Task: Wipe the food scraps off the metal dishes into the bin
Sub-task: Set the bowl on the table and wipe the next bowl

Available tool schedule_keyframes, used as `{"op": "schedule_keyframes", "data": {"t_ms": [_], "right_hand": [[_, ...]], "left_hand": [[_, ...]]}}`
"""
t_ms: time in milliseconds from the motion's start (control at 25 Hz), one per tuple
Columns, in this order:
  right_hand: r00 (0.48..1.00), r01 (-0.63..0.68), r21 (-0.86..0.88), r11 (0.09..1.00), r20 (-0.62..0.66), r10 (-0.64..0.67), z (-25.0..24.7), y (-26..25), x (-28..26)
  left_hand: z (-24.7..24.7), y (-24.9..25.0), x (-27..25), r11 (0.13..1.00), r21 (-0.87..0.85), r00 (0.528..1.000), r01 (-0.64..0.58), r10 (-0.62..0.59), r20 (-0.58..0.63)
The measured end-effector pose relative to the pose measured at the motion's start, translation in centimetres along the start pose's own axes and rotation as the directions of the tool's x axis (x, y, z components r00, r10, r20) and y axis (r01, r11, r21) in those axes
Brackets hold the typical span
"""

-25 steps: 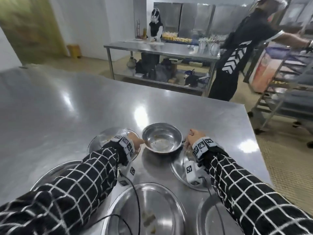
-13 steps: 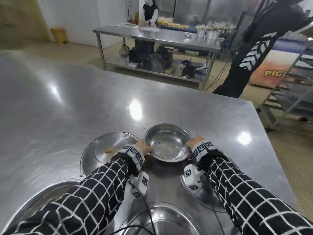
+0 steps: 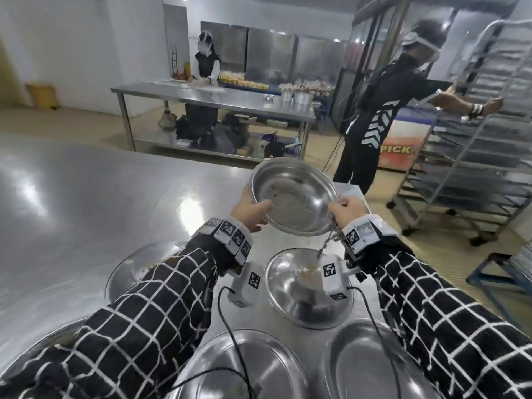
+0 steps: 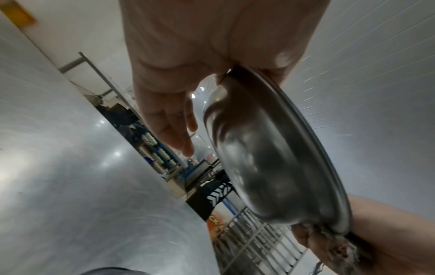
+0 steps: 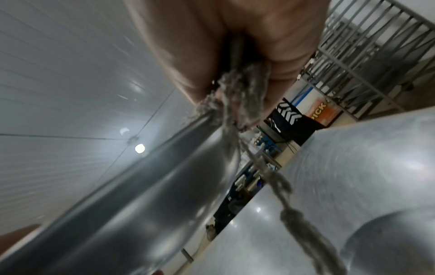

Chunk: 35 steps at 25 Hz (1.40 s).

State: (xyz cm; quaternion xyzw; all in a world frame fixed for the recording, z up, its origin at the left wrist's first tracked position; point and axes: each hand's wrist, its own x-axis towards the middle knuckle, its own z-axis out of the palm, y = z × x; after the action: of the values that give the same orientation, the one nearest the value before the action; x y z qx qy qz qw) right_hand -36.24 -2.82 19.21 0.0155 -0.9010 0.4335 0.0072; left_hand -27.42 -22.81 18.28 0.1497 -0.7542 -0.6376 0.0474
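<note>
steel bowl [image 3: 292, 195] is up off the table [image 3: 86, 197], tipped toward the person, scraps and smears clinging to its inner wall. left hand [image 3: 250, 211] pinches the near-left rim, thumb inside; in the left wrist view its other fingers [image 4: 169, 126] hang straight beside the outer wall, not wrapped. right hand [image 3: 347, 211] is curled on the right rim together with a frayed grey rag [image 3: 331, 237], one strand dangling toward the dish [image 3: 305, 286] below.

risks, as i judge them: bin is not in view, so the carry could be long; with the bowl tilted this way, loose scraps may slide out over the near rim onto the table or the dishes underneath. a thumb-only hold on slick metal could slip. the hanging strand may drag through the lower dish.

bowl sits between both hands, above and beyond the other dishes.
</note>
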Motion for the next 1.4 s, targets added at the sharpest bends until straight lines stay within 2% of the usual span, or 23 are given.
{"op": "schedule_keyframes", "data": {"t_ms": [200, 400, 520, 680, 840, 960, 1040, 1080, 1240, 1320, 1400], "right_hand": [[0.992, -0.032, -0.007, 0.999, -0.123, 0.031, -11.4, 3.7, -5.7], [0.959, -0.13, 0.004, 0.991, -0.255, 0.127, -23.0, 10.3, -15.4], [0.926, -0.194, -0.03, 0.981, -0.335, 0.173, -28.4, 16.0, -21.0], [0.873, -0.279, 0.061, 0.958, -0.401, 0.279, -34.0, 23.4, -27.4], [0.818, -0.337, 0.116, 0.935, -0.456, 0.351, -37.6, 30.3, -32.9], [0.792, -0.372, 0.086, 0.924, -0.49, 0.364, -38.8, 33.9, -35.6], [0.784, -0.411, 0.054, 0.91, -0.489, 0.383, -39.4, 35.2, -36.8], [0.779, -0.422, 0.029, 0.906, -0.499, 0.379, -39.8, 36.0, -37.1], [0.763, -0.382, 0.075, 0.921, -0.536, 0.36, -41.0, 38.5, -36.3], [0.78, -0.339, 0.119, 0.933, -0.519, 0.35, -41.5, 39.2, -34.6], [0.803, -0.269, 0.089, 0.959, -0.529, 0.275, -41.8, 39.9, -32.3]], "left_hand": [[8.1, 3.9, -5.3, 0.998, -0.031, 0.988, -0.049, 0.053, 0.144], [19.2, 6.1, -13.0, 0.99, -0.111, 0.949, -0.09, 0.119, 0.291], [26.1, 6.5, -18.5, 0.985, -0.17, 0.918, -0.01, 0.076, 0.389], [34.2, 5.6, -24.7, 0.967, -0.226, 0.849, 0.122, 0.017, 0.529], [41.3, 3.1, -29.1, 0.959, -0.206, 0.794, 0.196, -0.031, 0.608], [45.5, 1.5, -30.1, 0.964, -0.183, 0.802, 0.192, -0.047, 0.595], [47.7, 0.7, -30.1, 0.978, -0.15, 0.809, 0.143, -0.028, 0.587], [48.9, 0.4, -29.8, 0.985, -0.127, 0.797, 0.113, -0.014, 0.603], [52.4, 0.2, -28.4, 0.997, -0.074, 0.756, 0.029, 0.027, 0.654], [54.1, 0.5, -27.3, 0.999, -0.037, 0.733, -0.021, 0.041, 0.678], [55.5, 0.9, -26.2, 0.997, 0.004, 0.704, -0.076, 0.051, 0.708]]}}
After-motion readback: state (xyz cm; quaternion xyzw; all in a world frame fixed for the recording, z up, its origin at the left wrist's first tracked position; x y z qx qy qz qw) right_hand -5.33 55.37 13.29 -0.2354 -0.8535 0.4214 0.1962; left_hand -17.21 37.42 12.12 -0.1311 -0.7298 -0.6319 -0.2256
